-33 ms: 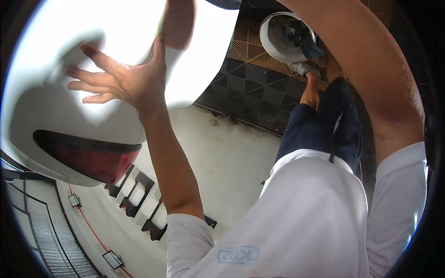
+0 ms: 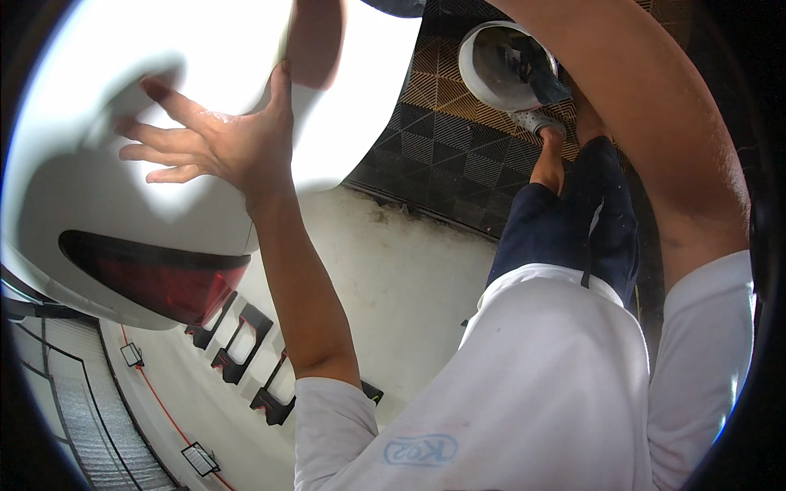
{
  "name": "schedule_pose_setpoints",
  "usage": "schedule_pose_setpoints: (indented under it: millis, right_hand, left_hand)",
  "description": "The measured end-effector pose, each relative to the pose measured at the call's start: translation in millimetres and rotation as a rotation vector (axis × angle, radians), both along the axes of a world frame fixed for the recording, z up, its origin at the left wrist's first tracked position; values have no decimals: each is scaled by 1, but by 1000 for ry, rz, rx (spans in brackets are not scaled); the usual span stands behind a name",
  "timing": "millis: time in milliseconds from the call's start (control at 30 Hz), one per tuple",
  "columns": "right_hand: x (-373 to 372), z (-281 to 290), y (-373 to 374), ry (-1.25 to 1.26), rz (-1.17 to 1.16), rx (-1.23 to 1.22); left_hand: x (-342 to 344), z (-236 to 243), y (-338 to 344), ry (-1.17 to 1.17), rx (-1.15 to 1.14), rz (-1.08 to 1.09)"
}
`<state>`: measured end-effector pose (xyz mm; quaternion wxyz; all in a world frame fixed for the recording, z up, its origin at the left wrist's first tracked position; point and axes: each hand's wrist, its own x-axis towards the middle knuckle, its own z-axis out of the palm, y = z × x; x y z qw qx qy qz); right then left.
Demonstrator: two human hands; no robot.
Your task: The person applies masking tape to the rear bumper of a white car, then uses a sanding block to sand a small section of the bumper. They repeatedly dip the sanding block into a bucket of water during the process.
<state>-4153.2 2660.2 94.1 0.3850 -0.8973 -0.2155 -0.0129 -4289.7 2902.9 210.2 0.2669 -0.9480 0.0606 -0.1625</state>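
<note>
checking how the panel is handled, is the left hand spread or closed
Spread: the left hand has its fingers fanned apart and its thumb pointing away from them, over the white panel.

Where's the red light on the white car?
In the head view, the red light is on the left side, in the white car's body, just below the person's spread left hand in the picture.

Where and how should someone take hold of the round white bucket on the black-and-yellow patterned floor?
Probably by the left rim of the round white bucket, from above and the person's left: that curved edge shows uncovered, while a dark cloth-like item lies across the right side and a grey clog-style shoe sits close at the near edge. No handle can be made out.
</note>
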Motion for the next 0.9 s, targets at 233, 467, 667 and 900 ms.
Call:
schedule_pose_setpoints:
  millis: [233, 467, 667, 900]
  right_hand:
    - [7, -6, 3, -34, 13, 25]
    - [7, -10, 1, -30, 15, 30]
    - [10, -12, 5, -19, 17, 5]
    - [11, -10, 4, -6, 10, 17]
  left_hand:
    - [17, -9, -7, -40, -16, -17]
    - [34, -15, -18, -38, 25, -88]
    - [49, -12, -19, 8, 152, -161]
    - [59, -7, -37, 130, 146, -151]
